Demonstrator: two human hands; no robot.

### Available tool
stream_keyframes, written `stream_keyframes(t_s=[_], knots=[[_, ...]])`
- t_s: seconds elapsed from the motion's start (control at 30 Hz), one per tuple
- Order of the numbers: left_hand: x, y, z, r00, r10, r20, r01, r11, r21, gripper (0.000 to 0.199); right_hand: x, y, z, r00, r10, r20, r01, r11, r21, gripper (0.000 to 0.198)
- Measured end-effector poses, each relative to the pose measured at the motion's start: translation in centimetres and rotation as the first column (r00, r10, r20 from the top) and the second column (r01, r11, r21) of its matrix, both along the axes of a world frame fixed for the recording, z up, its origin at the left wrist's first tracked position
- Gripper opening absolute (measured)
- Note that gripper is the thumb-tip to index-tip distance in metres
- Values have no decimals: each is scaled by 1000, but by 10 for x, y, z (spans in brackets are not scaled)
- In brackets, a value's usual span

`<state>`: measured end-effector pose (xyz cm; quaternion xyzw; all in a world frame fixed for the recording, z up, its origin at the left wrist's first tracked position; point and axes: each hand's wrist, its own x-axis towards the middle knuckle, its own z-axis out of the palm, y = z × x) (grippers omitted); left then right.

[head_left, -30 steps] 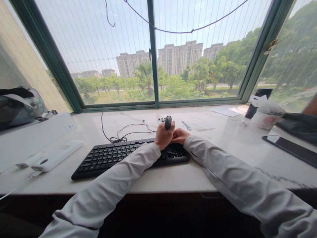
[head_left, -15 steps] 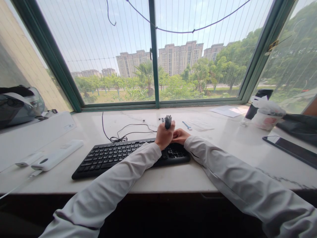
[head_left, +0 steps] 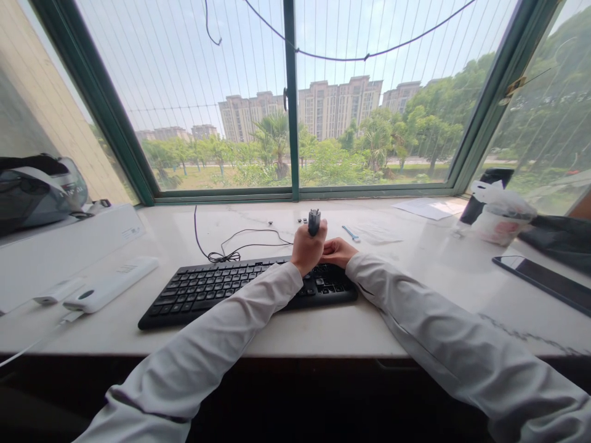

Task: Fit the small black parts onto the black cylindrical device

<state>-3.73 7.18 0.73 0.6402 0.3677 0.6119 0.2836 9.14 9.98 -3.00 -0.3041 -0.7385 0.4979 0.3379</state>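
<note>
A black keyboard [head_left: 203, 289] lies at a slant on the white table, with several key places on its right-hand pad lacking caps. Over its right part, my left hand [head_left: 307, 249] is closed in a fist around a dark-handled tool [head_left: 314, 221], whose grey notched end points up. The tool's lower end is hidden by the fist. Close beside it, my right hand [head_left: 340, 252] rests at the keyboard's rear edge, fingers bent and pressed together toward the left hand. Whatever they pinch is hidden. Behind the hands sit several small dark keycaps [head_left: 302, 221].
A small blue tool [head_left: 351, 233] and clear plastic film [head_left: 381, 234] lie behind the right hand. The keyboard's cable [head_left: 224, 255] coils at the back. White power bank [head_left: 111, 283] stands left; a phone [head_left: 540, 280] and a bagged cup [head_left: 498, 218] are right.
The whole view has shifted slightly, so everything appears a little further right. Both hands keep nearly the same pose over the keyboard, the left still gripping the dark-handled tool.
</note>
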Motion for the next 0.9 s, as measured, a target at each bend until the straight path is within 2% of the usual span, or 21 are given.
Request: stream_keyframes(t_s=[0.13,0.2,0.3,0.4,0.5,0.6,0.67,0.77,0.9], knots=[[-2,2,0,999,-32,9,32,999,-21,41,1,1,5,998,61,18,-61,998,-20,34],[-4,3,2,997,-59,52,61,996,-57,42,4,1,8,995,89,45,-90,996,13,38],[-7,3,6,981,-105,161,124,986,-115,41,9,3,13,994,67,87,-79,986,143,58],[-11,3,11,953,-146,264,185,974,-129,39,12,4,17,989,-37,142,-5,959,285,70],[-15,4,17,933,-173,315,215,971,-102,38,12,1,20,966,-108,234,19,935,354,66],[-21,7,22,926,-174,334,208,976,-67,36,11,-3,23,935,-93,343,-42,929,367,52],[-28,10,25,947,-128,296,145,989,-38,35,10,-4,25,918,-84,387,-80,918,388,42],[-39,15,28,989,-4,148,-3,999,48,38,10,-6,26,915,-65,398,-123,895,430,35],[-52,18,31,978,178,-111,-154,969,195,44,8,-7,25,919,-36,394,-155,884,441,32]])
